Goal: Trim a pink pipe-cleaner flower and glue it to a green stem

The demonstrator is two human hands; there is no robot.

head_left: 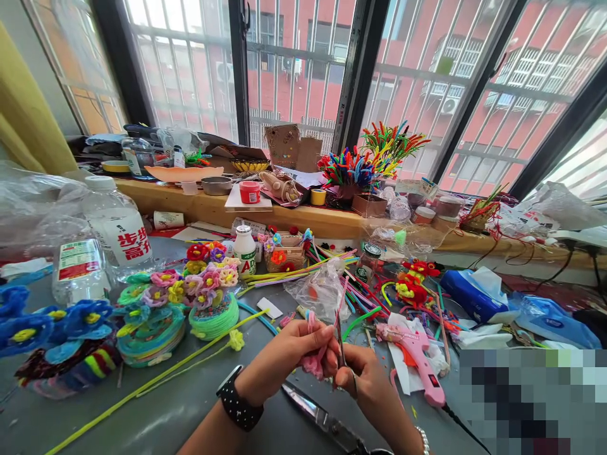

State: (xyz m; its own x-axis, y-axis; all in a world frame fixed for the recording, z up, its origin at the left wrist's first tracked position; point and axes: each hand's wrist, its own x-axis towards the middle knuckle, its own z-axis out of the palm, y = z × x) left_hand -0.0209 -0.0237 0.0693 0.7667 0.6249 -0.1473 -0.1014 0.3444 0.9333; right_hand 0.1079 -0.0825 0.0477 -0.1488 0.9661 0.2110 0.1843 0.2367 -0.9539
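Observation:
My left hand [279,354], with a dark dotted watch strap at the wrist, pinches a looped pink pipe cleaner piece [313,365]. In my right hand [372,379] is a small pair of scissors [339,332], its blades pointing up and away beside the pink piece. The two hands nearly meet. Whether the blades touch the pink piece I cannot tell. Below them on the grey table lies a larger metal cutting tool [315,411], its lower end cut off by the frame. To the right rests a pink glue gun [417,360] on white paper.
Left stand pipe-cleaner flower baskets [213,316], blue flowers [61,328] and large plastic bottles [118,227]. A long yellow-green pipe cleaner [156,379] crosses the table. Behind are a white bottle [245,249], a jar [370,259] and loose pipe cleaners; right, a blue tissue pack [474,297].

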